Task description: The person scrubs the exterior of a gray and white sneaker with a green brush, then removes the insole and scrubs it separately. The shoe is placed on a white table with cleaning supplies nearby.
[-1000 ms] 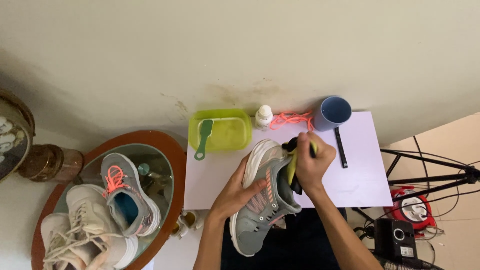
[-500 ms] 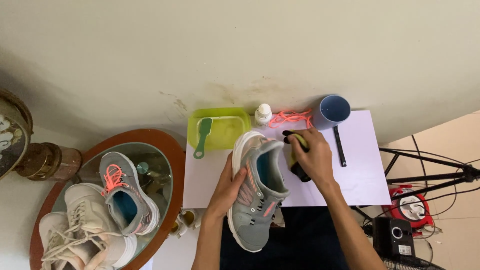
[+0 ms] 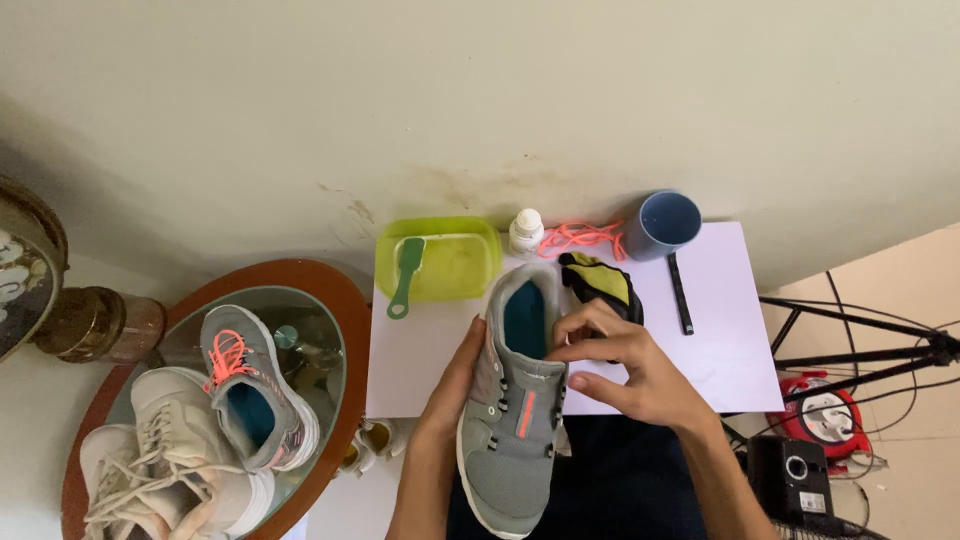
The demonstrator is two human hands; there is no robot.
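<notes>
I have one grey shoe (image 3: 515,400) in hand at the near edge of the white counter (image 3: 420,360), toe toward me, opening facing up. My left hand (image 3: 452,385) cups its left side, fingers wrapped on the upper, so that grip is clenched on the shoe. My right hand (image 3: 625,370) rests on the right of the collar, thumb and fingers pinched at the opening; whether they pinch the tongue or just the rim I cannot tell.

As I judge progress: the shoe has no lace in it, its eyelets stand bare, and one coral lace (image 3: 585,238) lies loose at the far edge of the counter. So unlacing looks done. The cleaning kit lies apart from the shoe: one green tub (image 3: 440,258) with one green brush (image 3: 405,275) laid across its rim, one small white bottle (image 3: 526,232), one blue cup (image 3: 662,225), one black stick-like tool (image 3: 680,293), and one black-and-yellow cloth (image 3: 600,283) just beyond my right fingers. I would say scrubbing is paused or not finished.

On the round glass table (image 3: 330,300) to the left I count one more grey shoe with coral lace (image 3: 250,395), laced, and two white shoes (image 3: 170,460).
</notes>
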